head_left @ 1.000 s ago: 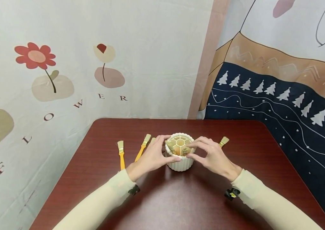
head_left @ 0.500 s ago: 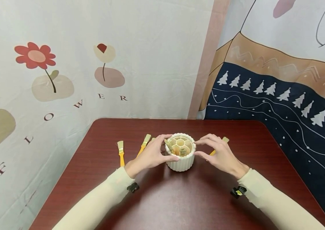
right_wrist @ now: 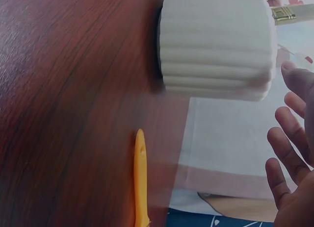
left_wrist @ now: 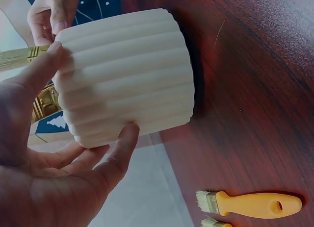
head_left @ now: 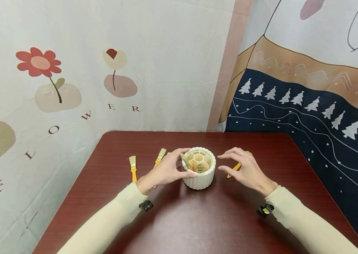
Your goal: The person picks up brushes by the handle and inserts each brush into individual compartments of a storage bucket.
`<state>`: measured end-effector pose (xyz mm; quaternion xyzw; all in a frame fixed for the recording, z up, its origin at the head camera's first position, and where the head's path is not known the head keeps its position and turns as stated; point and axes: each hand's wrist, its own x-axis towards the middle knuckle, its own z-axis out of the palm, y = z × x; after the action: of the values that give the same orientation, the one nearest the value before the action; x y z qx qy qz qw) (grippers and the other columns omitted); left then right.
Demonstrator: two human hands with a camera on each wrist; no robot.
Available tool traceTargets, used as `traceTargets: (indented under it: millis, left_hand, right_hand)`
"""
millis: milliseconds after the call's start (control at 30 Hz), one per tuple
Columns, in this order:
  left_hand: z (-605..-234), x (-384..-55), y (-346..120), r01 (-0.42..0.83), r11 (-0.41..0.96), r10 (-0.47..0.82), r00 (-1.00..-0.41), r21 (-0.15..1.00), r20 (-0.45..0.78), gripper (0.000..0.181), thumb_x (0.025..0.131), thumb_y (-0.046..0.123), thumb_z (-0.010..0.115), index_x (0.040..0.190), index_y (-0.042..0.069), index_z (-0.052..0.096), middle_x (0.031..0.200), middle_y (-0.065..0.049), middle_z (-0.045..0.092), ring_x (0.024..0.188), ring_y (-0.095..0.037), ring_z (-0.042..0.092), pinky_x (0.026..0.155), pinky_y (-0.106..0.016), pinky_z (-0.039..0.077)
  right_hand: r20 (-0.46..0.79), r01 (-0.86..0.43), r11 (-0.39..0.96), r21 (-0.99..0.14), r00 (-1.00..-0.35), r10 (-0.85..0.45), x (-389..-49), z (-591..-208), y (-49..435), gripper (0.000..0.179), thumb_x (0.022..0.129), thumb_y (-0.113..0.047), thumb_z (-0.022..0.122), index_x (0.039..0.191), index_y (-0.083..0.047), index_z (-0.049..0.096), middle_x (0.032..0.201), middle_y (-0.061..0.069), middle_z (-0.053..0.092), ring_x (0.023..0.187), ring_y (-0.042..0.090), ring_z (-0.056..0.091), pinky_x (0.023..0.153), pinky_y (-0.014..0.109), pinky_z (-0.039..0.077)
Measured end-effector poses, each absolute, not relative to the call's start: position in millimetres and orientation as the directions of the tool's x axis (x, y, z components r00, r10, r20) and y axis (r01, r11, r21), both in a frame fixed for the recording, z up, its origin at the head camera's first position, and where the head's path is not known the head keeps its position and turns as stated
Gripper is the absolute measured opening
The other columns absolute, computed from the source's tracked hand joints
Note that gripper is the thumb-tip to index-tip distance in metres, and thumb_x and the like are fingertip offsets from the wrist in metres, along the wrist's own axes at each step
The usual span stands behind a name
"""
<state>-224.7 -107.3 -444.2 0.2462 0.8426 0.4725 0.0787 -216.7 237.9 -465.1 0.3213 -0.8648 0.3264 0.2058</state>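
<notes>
A white ribbed round pot (head_left: 199, 182) stands upright on the table, its inside divided by a ring and spokes into compartments. My left hand (head_left: 165, 171) holds the pot from the left, thumb at the near rim and fingers round its side. Two paintbrushes stand in the pot, bristles up: one brush (head_left: 184, 159) leans at the left rim, the other brush (head_left: 200, 168) sits in a front compartment. My right hand (head_left: 245, 173) hovers right of the pot, apart from it, fingers loosely bent and holding nothing. Beneath it lies a yellow-handled paintbrush (right_wrist: 141, 178), partly hidden in the head view.
On the dark red wooden table (head_left: 191, 222), more yellow-handled paintbrushes lie left of the pot: one brush (head_left: 133, 169) farther out, another brush (head_left: 159, 158) partly behind my left hand. Printed cloths (head_left: 166, 70) hang behind the table.
My right hand has let go of the paintbrush at the front compartment and moved right, away from the pot. The brush has sunk lower into the pot. My left hand stays at the rim.
</notes>
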Motion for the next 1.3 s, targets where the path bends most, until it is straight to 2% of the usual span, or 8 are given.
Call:
traceTargets:
  millis: [100,200,433,500,700,1000,1133,1300]
  left_hand:
    - [-443.4,-224.6,-107.6,0.345,0.43,0.494,-0.863,0.835,0.102,0.101,0.091,0.02,0.103,0.171,-0.004,0.046,0.167,-0.026,0.061,0.149,-0.041,0.072,0.116,-0.047,0.066]
    - [-442.6,-224.5,-107.5,0.347,0.417,0.503,-0.858,0.84,0.105,0.101,0.091,0.019,0.103,0.171,-0.004,0.046,0.166,-0.027,0.061,0.149,-0.042,0.072,0.116,-0.049,0.065]
    - [-443.2,-225.9,-109.1,0.393,0.458,0.509,-0.852,0.797,0.127,0.101,0.091,0.027,0.102,0.171,-0.003,0.048,0.161,-0.024,0.067,0.145,-0.037,0.075,0.115,-0.046,0.066]
    - [-443.1,-226.4,-109.6,0.404,0.48,0.507,-0.852,0.778,0.13,0.102,0.09,0.029,0.101,0.171,-0.002,0.048,0.16,-0.023,0.069,0.145,-0.035,0.075,0.118,-0.047,0.064]
    - [-444.0,-227.6,-109.1,0.418,0.495,0.516,-0.847,0.762,0.129,0.104,0.09,0.027,0.098,0.175,-0.002,0.044,0.158,-0.023,0.073,0.148,-0.036,0.072,0.128,-0.055,0.053]
    - [-447.6,-227.0,-107.5,0.37,0.468,0.516,-0.852,0.802,0.092,0.108,0.092,0.023,0.092,0.181,0.002,0.034,0.178,-0.024,0.055,0.167,-0.037,0.053,0.141,-0.059,0.039]
    - [-449.8,-224.6,-106.6,0.355,0.471,0.499,-0.862,0.808,0.087,0.11,0.092,0.025,0.092,0.182,0.003,0.032,0.182,-0.022,0.05,0.169,-0.036,0.05,0.141,-0.06,0.038]
    - [-453.4,-214.7,-103.5,0.313,0.483,0.424,-0.901,0.818,0.094,0.117,0.09,0.033,0.097,0.181,0.001,0.031,0.181,-0.023,0.049,0.166,-0.036,0.056,0.139,-0.059,0.042]
  right_hand:
    - [0.548,-0.67,0.591,-0.448,-0.729,-0.41,-216.9,-466.4,240.2,0.049,0.088,-0.012,0.103,0.133,-0.022,0.086,0.126,-0.006,0.08,0.121,0.018,0.074,0.103,0.045,0.055]
    - [0.525,-0.649,0.604,-0.462,-0.749,-0.403,-217.6,-467.3,242.9,0.048,0.09,-0.016,0.103,0.134,-0.024,0.086,0.128,-0.007,0.08,0.124,0.017,0.073,0.104,0.048,0.055]
    - [0.493,-0.626,0.612,-0.483,-0.772,-0.401,-222.4,-471.0,250.8,0.047,0.092,-0.018,0.102,0.135,-0.025,0.085,0.131,-0.009,0.078,0.126,0.014,0.072,0.11,0.026,0.059]
    - [0.482,-0.618,0.616,-0.489,-0.78,-0.399,-223.3,-471.8,253.3,0.047,0.093,-0.018,0.102,0.136,-0.025,0.085,0.132,-0.008,0.078,0.127,0.014,0.071,0.11,0.025,0.059]
    - [0.453,-0.596,0.637,-0.489,-0.798,-0.398,-228.0,-476.0,262.8,0.047,0.095,-0.019,0.1,0.138,-0.029,0.084,0.135,-0.007,0.077,0.127,0.015,0.07,0.108,0.036,0.061]
    - [0.356,-0.544,0.662,-0.515,-0.838,-0.412,-239.5,-485.5,280.1,0.045,0.098,-0.019,0.096,0.14,-0.027,0.082,0.141,-0.004,0.075,0.133,0.02,0.067,0.108,0.057,0.061]
    - [0.323,-0.53,0.671,-0.519,-0.848,-0.42,-245.5,-489.3,288.4,0.045,0.098,-0.018,0.095,0.142,-0.021,0.082,0.144,-0.001,0.075,0.134,0.025,0.066,0.11,0.062,0.059]
    - [0.287,-0.512,0.68,-0.525,-0.859,-0.425,-252.4,-492.5,298.4,0.046,0.1,-0.016,0.093,0.144,-0.017,0.081,0.145,0.0,0.074,0.138,0.027,0.065,0.115,0.064,0.056]
